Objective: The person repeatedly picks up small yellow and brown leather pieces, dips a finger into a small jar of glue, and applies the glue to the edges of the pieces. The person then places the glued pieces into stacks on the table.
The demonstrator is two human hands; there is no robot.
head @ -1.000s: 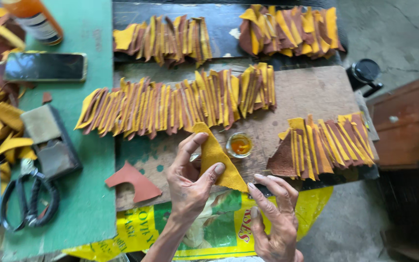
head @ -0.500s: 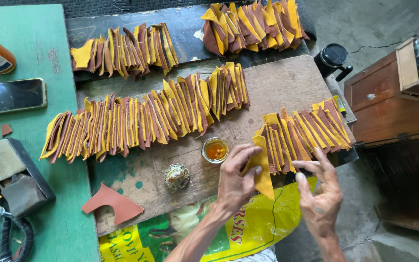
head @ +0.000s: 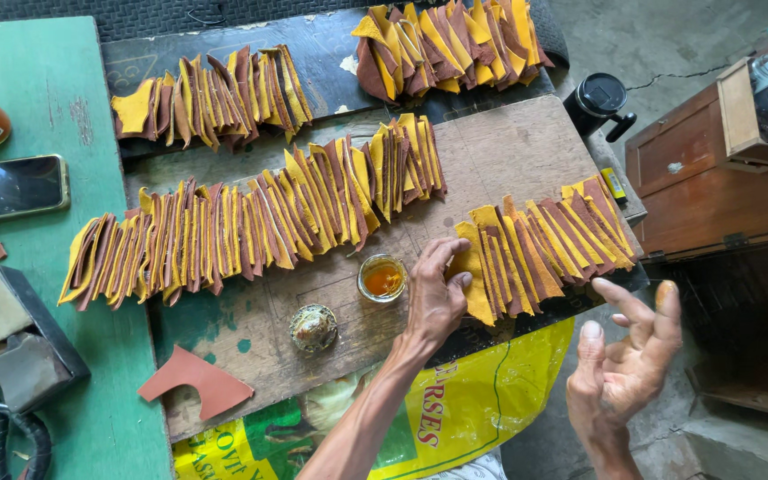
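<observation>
As the head view shows, the left hand (head: pixel 437 298) presses spread fingers on the end yellow-and-brown leather piece (head: pixel 475 271) of the near row on the wooden board (head: pixel 508 151); the right hand (head: pixel 628 369) hovers open, empty. The piece looks thin, light and pliable, best pinched at an edge.

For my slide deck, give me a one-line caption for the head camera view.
Left hand presses a yellow piece onto an overlapping row; right hand hovers open.
</observation>
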